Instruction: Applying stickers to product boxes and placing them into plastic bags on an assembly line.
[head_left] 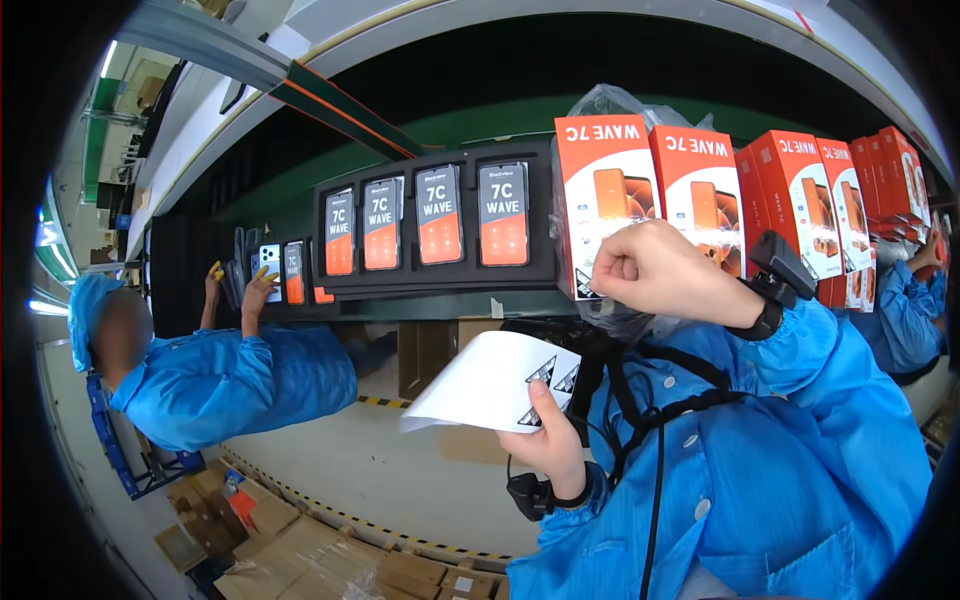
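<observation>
My left hand [549, 440] pinches a curling white sheet of stickers [480, 385] between thumb and fingers. Several black triangular stickers show on the sheet beside my thumb. My right hand [650, 265] is closed, its curled fingertips at the lower left corner of the nearest orange-and-white phone box [605, 185]. A black triangular sticker [583, 284] shows on that corner just below the fingers. Whether the fingers hold anything is hidden. Right beside this box stands a second phone box [700, 185], partly behind my hand.
More phone boxes [795, 190] stand in a row to the right, on clear plastic wrap. A black tray [540, 275] with several phones lies left of the boxes. At the left a co-worker in blue [240, 385] handles phones; another person's sleeve [895, 310] shows at the right. Cardboard [320, 560] lies below.
</observation>
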